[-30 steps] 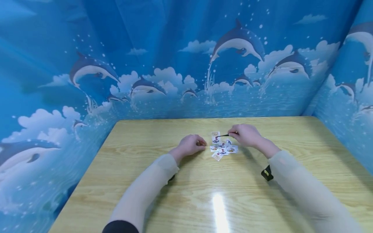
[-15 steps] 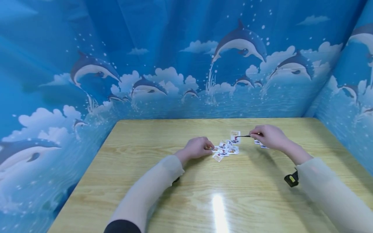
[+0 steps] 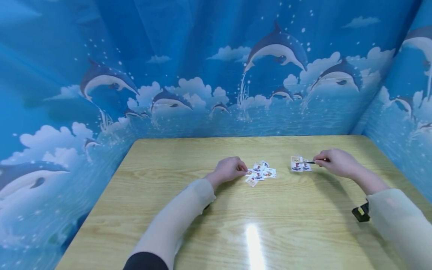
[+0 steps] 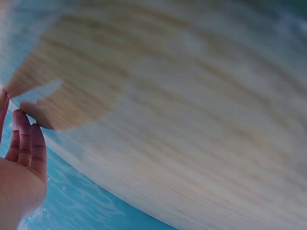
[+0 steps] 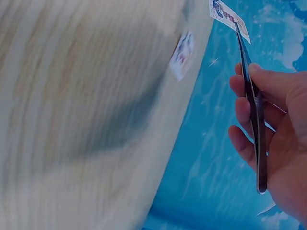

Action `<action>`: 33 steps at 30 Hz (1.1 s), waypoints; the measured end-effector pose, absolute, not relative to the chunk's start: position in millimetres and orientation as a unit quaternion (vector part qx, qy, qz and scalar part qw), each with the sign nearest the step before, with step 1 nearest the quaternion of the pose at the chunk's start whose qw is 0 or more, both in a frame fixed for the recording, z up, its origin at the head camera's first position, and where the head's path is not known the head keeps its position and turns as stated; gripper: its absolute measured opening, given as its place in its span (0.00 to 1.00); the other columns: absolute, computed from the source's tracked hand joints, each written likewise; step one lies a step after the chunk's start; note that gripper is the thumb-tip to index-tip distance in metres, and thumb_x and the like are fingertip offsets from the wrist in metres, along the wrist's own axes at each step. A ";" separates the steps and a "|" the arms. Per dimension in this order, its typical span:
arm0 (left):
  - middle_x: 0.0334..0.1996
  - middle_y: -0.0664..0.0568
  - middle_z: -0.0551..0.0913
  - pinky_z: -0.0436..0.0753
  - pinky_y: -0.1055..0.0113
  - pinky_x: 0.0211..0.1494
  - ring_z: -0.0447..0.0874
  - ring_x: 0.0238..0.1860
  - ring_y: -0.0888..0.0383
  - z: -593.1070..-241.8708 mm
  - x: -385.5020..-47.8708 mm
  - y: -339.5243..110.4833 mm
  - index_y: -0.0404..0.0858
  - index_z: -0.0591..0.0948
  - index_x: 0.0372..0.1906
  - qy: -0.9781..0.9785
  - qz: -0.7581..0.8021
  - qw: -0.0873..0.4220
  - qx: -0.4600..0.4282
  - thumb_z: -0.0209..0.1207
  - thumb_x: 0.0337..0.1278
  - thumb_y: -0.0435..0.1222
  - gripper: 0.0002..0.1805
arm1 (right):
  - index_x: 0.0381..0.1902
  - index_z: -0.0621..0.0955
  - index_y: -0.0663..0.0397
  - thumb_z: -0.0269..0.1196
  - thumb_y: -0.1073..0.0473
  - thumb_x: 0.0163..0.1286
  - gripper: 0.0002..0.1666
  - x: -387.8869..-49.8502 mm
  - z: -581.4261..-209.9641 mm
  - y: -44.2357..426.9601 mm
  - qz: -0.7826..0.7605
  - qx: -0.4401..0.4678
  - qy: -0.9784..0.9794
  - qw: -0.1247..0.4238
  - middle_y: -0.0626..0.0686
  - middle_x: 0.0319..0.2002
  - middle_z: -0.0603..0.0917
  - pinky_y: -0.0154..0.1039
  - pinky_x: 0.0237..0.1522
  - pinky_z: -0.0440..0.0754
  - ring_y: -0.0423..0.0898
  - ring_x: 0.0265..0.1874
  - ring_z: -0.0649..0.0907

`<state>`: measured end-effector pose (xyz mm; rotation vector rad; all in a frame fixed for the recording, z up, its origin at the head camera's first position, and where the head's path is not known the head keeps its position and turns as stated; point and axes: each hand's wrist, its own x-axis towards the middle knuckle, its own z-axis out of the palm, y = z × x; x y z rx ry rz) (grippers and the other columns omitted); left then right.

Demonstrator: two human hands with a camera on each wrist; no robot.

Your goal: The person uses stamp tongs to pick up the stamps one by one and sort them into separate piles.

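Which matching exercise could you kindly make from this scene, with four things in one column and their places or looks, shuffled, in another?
Things:
1. Tweezers
2. Card pile
3. Single card
4. Backdrop

Places or looks:
A. Blue, printed with dolphins
B. At the metal tool's tips
C. Gripped by the right hand
D. On the table, beside the left hand

Pairs: 1-C, 2-D, 3-B, 4-A

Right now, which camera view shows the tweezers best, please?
The right wrist view: the tweezers show large, end to end. The head view shows them small, partly hidden by the right hand; the left wrist view, not at all.
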<state>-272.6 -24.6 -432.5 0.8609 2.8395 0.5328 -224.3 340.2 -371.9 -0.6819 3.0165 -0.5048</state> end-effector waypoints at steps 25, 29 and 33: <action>0.34 0.63 0.80 0.76 0.70 0.44 0.78 0.36 0.66 -430.3 -269.3 -23.1 0.52 0.87 0.40 0.944 0.166 0.062 0.276 0.65 0.60 0.46 0.07 | 0.40 0.85 0.67 0.63 0.65 0.66 0.10 -234.6 -393.0 348.0 -0.095 -0.194 0.976 0.008 0.62 0.36 0.85 0.59 0.42 0.78 0.63 0.38 0.83; 0.35 0.63 0.80 0.76 0.70 0.44 0.78 0.37 0.66 -428.8 -267.8 -23.3 0.52 0.87 0.40 0.944 0.164 0.059 0.278 0.65 0.60 0.45 0.06 | 0.41 0.85 0.67 0.63 0.65 0.66 0.10 -233.5 -390.9 345.5 -0.091 -0.188 0.978 0.015 0.62 0.37 0.85 0.59 0.42 0.78 0.63 0.39 0.83; 0.35 0.63 0.80 0.76 0.70 0.44 0.78 0.37 0.66 -428.9 -267.8 -23.8 0.52 0.87 0.40 0.945 0.159 0.058 0.279 0.65 0.60 0.46 0.06 | 0.42 0.85 0.68 0.62 0.64 0.67 0.12 -233.1 -387.8 345.1 -0.091 -0.186 0.978 0.030 0.64 0.38 0.85 0.59 0.43 0.78 0.64 0.40 0.82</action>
